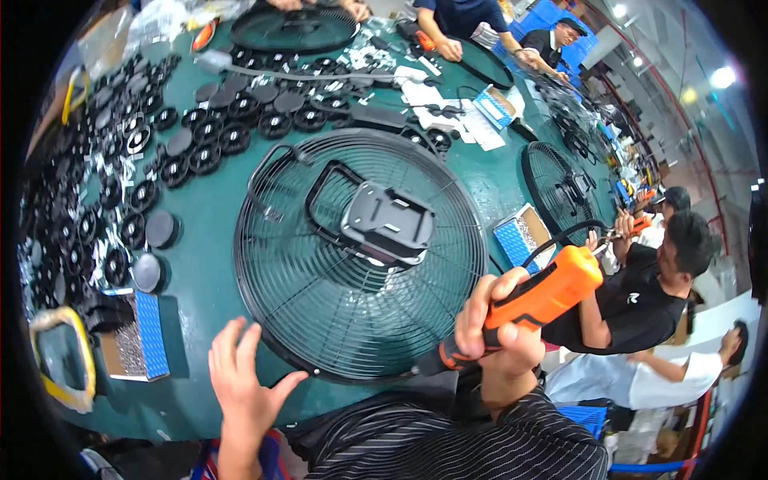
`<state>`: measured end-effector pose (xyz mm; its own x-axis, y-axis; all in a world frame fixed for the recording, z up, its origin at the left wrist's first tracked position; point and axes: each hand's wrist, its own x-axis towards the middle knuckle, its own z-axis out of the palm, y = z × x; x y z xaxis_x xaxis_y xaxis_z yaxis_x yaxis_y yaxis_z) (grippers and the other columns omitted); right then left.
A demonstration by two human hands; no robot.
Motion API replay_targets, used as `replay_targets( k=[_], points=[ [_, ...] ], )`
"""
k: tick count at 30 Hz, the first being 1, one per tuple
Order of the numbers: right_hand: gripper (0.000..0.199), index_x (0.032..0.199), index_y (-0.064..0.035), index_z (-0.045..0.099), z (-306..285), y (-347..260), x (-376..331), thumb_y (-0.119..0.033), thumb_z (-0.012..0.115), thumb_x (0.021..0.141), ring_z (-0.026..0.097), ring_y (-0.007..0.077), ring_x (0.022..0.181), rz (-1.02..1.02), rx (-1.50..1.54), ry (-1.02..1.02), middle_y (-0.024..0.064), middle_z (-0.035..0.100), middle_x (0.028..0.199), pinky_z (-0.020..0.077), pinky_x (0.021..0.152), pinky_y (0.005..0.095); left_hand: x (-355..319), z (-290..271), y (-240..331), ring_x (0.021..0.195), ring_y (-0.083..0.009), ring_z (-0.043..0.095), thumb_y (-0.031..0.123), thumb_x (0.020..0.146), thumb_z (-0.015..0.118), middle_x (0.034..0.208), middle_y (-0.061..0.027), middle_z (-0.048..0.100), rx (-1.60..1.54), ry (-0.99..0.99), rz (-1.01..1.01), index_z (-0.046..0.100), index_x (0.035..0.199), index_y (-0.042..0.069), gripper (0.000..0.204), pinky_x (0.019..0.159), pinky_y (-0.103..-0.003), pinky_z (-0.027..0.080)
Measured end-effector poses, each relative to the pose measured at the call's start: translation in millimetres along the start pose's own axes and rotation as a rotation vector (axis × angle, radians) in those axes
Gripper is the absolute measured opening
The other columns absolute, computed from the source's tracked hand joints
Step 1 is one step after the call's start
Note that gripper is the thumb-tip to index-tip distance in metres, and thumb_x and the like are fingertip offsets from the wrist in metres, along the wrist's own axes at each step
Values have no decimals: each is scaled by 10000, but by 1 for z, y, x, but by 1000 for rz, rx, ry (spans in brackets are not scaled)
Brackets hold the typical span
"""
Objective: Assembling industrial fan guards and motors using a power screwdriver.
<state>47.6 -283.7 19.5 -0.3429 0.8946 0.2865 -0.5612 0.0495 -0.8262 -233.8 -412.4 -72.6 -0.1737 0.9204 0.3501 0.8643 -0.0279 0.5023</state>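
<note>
On a green table (200, 232), the left hand (244, 384) rests flat with fingers spread, its thumb touching the near rim of a round black wire fan guard (360, 256) lying at the table's centre. The right hand (492, 332), fingers wrapped tight, grips an orange power screwdriver (536, 300) beside the guard's right edge.

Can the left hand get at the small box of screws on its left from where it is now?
Probably yes. The left hand lies open on the green table beside the fan guard, and only bare tabletop shows between it and the box of screws.
</note>
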Motion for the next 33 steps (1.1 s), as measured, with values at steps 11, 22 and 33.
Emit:
replay_targets(
  k=[11,22,33],
  points=[
    [297,1045,46,547,-119,-17,-90,1,675,781,695,252,661,421,-252,440,259,548,1301,548,527,316,75,50,-11,1387,-249,376,110,942,635,1515,-183,369,-867,35,-438,229,1511,-64,720,1153,-363,288],
    [246,1017,-18,583,-159,-12,8,-76,725,824,645,174,603,442,-81,194,53,605,775,534,531,321,-3,64,54,1482,-286,198,117,934,643,1590,-216,231,-773,427,-587,215,1522,-63,749,1209,-377,115],
    [306,1112,20,482,-140,-53,-26,-18,609,836,619,168,581,-269,-291,390,193,651,917,529,565,281,-2,-114,-52,672,-215,617,62,901,622,786,-114,666,387,297,-399,669,972,-14,114,656,-337,486]
  ],
)
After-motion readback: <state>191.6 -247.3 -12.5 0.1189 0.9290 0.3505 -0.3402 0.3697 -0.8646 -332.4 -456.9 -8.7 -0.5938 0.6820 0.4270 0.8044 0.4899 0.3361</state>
